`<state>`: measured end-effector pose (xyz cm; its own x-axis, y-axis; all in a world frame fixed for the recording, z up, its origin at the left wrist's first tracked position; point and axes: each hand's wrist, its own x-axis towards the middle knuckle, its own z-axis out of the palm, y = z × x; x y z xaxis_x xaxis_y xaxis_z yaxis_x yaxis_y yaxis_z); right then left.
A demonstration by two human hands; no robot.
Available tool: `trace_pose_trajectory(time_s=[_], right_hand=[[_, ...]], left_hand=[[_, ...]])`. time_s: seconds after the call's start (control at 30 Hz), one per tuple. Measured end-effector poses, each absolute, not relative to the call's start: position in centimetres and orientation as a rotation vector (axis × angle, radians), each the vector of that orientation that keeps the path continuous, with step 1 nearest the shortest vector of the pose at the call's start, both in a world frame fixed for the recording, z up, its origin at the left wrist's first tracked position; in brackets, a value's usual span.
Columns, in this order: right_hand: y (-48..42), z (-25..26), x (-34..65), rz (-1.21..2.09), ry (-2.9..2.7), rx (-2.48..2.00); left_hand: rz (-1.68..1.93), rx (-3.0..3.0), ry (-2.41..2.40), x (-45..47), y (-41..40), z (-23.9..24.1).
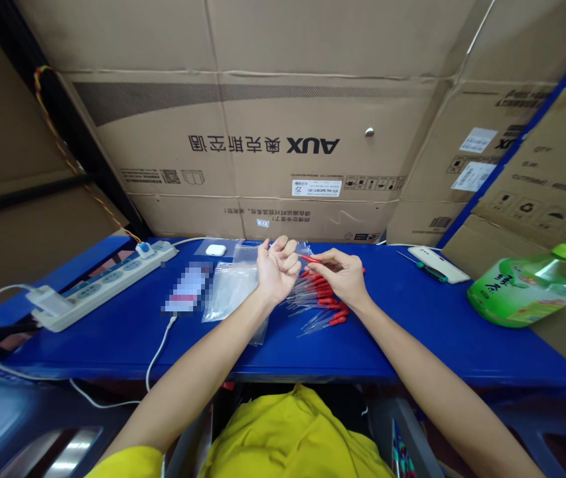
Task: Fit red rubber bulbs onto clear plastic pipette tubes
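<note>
My right hand pinches the red bulb of a dropper between thumb and fingertips. The dropper's clear tube points left, into the curled fingers of my left hand, which is closed around it with the palm turned up; most of the tube is hidden there. Below and between both hands lies a pile of clear droppers with red bulbs, bulbs mostly toward the right. Clear plastic zip bags lie flat beside my left wrist, partly under the forearm.
On the left of the blue table are a power strip, a phone on a white cable, and a white earbud case. A green bottle, a white phone-like object and a green-handled tool lie right. Cardboard walls the back.
</note>
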<state>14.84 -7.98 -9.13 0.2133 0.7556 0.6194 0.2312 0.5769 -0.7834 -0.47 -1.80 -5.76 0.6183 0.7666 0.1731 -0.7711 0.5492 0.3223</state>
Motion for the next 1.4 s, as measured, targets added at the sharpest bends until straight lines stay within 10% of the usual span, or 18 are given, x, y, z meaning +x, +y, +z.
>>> trace_pose_trajectory(time_s=[1.4], right_hand=[[-9.3, -7.9, 11.2, -0.397, -1.394, -1.072]], left_hand=[[1.463, 0.778, 0.12, 1.5, -5.3, -5.1]])
